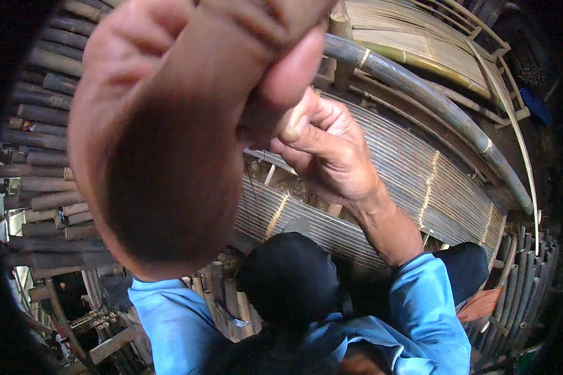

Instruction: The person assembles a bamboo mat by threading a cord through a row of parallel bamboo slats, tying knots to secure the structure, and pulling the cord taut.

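Observation:
My left hand (pixel 162 144) is very near the camera, large and blurred, and fills the upper left. Its fingers curl together, and part of it runs past the top edge. Just right of it, my right hand (pixel 338 150) has thumb and forefinger pinched close against the left fingers. Whatever either hand grips is hidden between them. Thin dark strands (pixel 251 184) hang below the left fingers. Under the hands lies a panel of narrow parallel slats (pixel 394 156), bound with pale cross lashings.
A thick dark bamboo pole (pixel 431 87) curves across the upper right, beside a pale slatted panel (pixel 413 28). Bamboo poles (pixel 44 131) are stacked at left, and more poles (pixel 519 294) stand at right. A dark rounded shape (pixel 288 278) sits below my hands.

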A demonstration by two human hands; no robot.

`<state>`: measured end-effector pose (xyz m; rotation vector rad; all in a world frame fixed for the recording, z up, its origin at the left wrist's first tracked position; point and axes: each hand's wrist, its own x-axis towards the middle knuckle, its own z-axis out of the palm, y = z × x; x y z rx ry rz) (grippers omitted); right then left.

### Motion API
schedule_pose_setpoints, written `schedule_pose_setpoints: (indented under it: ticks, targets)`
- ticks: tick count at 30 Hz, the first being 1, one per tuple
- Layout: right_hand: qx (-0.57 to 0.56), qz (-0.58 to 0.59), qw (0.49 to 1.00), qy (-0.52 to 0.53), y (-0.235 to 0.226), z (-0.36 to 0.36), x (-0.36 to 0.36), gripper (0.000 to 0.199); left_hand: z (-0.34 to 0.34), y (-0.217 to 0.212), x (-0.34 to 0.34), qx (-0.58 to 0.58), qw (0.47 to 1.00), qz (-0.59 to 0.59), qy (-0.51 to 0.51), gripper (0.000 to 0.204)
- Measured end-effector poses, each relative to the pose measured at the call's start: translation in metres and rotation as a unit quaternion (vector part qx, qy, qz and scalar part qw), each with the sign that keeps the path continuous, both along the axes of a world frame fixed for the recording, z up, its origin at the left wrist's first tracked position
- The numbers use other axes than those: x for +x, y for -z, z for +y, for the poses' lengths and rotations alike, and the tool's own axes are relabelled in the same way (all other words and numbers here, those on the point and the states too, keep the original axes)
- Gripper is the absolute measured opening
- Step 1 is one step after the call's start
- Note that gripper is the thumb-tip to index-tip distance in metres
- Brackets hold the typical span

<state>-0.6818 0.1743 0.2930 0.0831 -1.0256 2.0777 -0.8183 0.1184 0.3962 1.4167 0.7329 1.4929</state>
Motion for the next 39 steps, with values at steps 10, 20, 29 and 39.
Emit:
schedule_pose_setpoints:
  ticks: [10, 20, 29, 39]
  targets:
    - [0.067, -0.100, 0.989, 0.084, -0.007, 0.003, 0.019, 0.018, -0.001, -0.003, 0.017, -0.077, 0.988, -0.009, -0.136, 0.044]
    - [0.174, -0.253, 0.949, 0.073, -0.013, 0.011, 0.042, 0.013, -0.014, 0.019, -0.009, -0.093, 0.993, 0.040, -0.055, 0.045]
    - [0.354, -0.327, 0.842, 0.243, -0.002, 0.029, 0.044, 0.018, 0.007, 0.069, -0.054, -0.140, 0.985, 0.014, -0.101, 0.037]
    - [0.411, -0.286, 0.789, 0.357, 0.006, 0.035, 0.038, 0.012, 0.005, 0.100, -0.060, -0.116, 0.936, 0.272, -0.190, 0.037]
